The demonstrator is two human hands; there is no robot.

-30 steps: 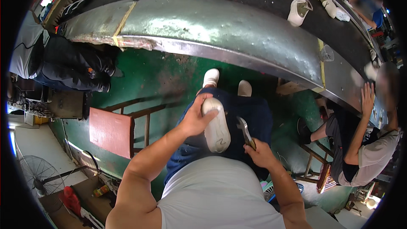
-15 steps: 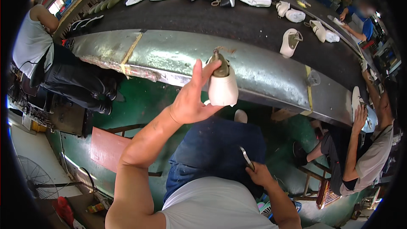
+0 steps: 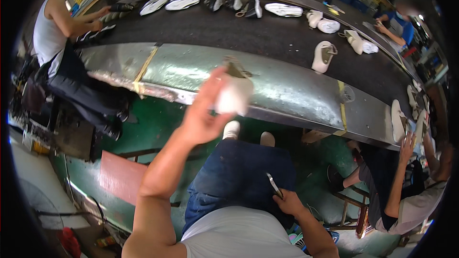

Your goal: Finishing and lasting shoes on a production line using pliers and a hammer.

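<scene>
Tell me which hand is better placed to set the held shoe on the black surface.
Probably the left hand: it holds the pale shoe out, nearer the black surface, while the right hand grips a silver-ended tool low over the lap.

The left grip (image 3: pixel 202 114) holds a pale shoe (image 3: pixel 234 96), the right grip (image 3: pixel 289 203) a metal tool (image 3: pixel 272 181)

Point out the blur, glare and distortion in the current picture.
Head view: left hand and its pale shoe look blurred; head view: glare patches on the metal ledge; head view: fisheye bends that ledge, corners black.
</scene>
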